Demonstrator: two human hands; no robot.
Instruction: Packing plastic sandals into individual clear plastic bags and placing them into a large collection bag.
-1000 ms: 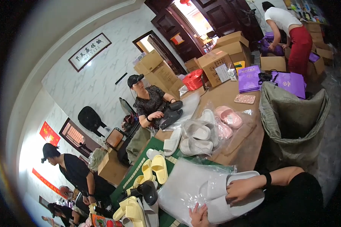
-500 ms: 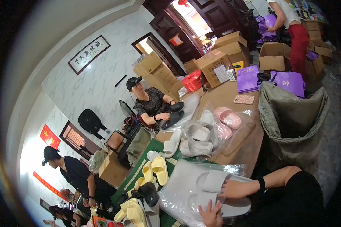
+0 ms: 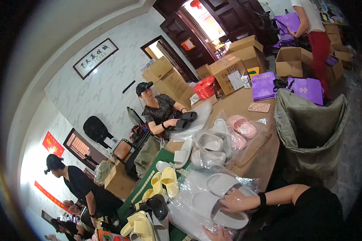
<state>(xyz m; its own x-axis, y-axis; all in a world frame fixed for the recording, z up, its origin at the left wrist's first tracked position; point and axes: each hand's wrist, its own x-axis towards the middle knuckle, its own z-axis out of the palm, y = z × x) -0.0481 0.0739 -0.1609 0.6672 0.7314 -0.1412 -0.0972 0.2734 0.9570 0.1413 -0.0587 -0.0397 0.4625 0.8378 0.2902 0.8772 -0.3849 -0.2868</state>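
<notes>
A pair of light grey slide slippers lies side by side on clear plastic bags at the near edge of the table. My right hand, a black band on its wrist, is closed on the slippers, with its fingers at the strap openings. Some fingertips are hidden by the slippers. At the lower edge of the picture, my left hand is partly cut off. Its fingers are apart and touch the plastic beside the nearer slipper's sole.
Yellow slippers and a black slipper sit to the left. Bagged pink slippers lie beyond, near a phone. A large grey-green sack stands at the right. Across the table, a person handles black slippers.
My right hand and the grey slippers have shifted up and left over the plastic bags. My left hand has dropped toward the lower edge. The person across has brought the black slippers together.
</notes>
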